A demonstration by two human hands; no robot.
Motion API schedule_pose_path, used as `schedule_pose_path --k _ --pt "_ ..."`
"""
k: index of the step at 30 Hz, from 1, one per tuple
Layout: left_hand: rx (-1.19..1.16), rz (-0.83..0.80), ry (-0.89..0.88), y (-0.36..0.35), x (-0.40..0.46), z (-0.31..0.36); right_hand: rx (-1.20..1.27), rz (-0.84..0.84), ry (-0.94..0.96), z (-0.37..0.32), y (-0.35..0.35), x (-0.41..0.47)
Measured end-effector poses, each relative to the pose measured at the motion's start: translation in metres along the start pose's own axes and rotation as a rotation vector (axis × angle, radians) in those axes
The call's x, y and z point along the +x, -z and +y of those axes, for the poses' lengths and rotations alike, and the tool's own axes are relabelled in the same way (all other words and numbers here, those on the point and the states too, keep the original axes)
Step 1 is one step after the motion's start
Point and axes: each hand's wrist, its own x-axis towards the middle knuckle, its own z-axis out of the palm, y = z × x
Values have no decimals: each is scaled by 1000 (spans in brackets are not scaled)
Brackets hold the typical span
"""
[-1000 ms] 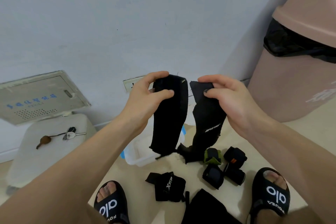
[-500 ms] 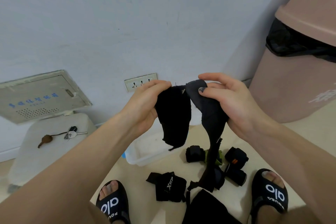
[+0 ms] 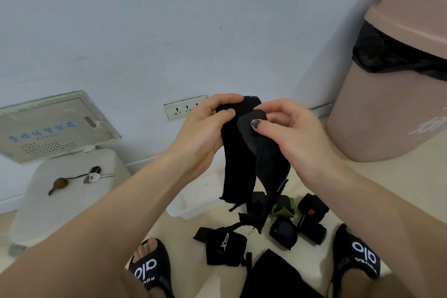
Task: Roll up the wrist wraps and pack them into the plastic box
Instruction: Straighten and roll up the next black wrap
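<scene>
A long black wrist wrap [image 3: 239, 167] hangs in the air in front of me, folded over at the top so two strips dangle. My left hand [image 3: 205, 133] pinches its upper left edge between thumb and fingers. My right hand [image 3: 287, 133] pinches the other end, thumb pressing that end against the left strip. Below them the clear plastic box [image 3: 196, 203] sits on the floor, partly hidden by the wrap. Several rolled wraps [image 3: 300, 222] lie right of the box, and a loose black wrap [image 3: 222, 247] lies near my left foot.
A large pink bin [image 3: 391, 94] with a black liner stands at the right. A white stool [image 3: 60, 191] carrying keys [image 3: 94, 175] is at the left, under a metal wall panel [image 3: 48, 126]. A wall socket [image 3: 183, 109] sits behind my hands. My feet wear black slides [image 3: 358, 259].
My hands have come together. The two ends of the wrap, held apart a second ago, now overlap at the top, and the hanging strips have swung closer together.
</scene>
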Motion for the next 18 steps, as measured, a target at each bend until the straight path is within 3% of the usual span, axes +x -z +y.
schedule_pose_path --k 11,18 --pt "252 5 -135 -4 -10 -5 32 79 13 -3 -2 -4" --pt "214 50 -125 2 -8 -3 -9 38 -57 0 -1 -5"
